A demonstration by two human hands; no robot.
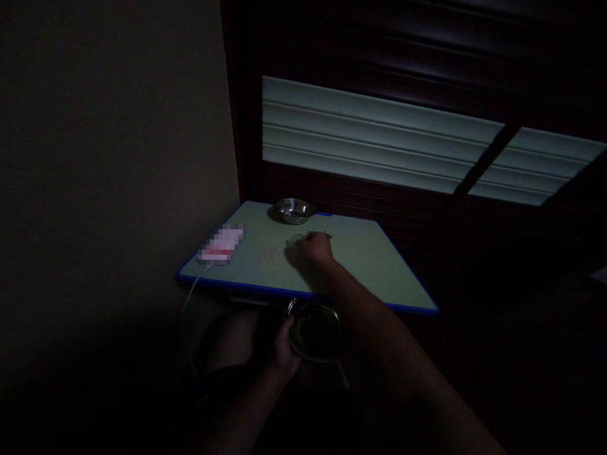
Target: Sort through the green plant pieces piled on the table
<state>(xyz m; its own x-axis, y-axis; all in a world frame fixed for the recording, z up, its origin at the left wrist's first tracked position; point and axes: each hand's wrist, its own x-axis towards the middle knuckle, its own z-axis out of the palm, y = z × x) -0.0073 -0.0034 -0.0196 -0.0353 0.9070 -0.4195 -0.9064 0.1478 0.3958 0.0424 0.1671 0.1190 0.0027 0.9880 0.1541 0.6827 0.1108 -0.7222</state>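
Note:
The scene is very dim. My left hand (283, 349) grips the rim of a metal bowl (315, 330) held below the near edge of a small green table (374, 259) with a blue border. My right hand (310, 249) rests on the tabletop with fingers curled over small pale and dark bits (296, 239); what it pinches is too dark to make out. Faint scattered bits (270, 254) lie just left of that hand.
A second metal bowl (293, 210) stands at the table's far edge. A flat device (222, 244) with a white cable (190, 297) lies at the left corner. A wall is on the left, dark furniture with pale panels (370, 139) behind.

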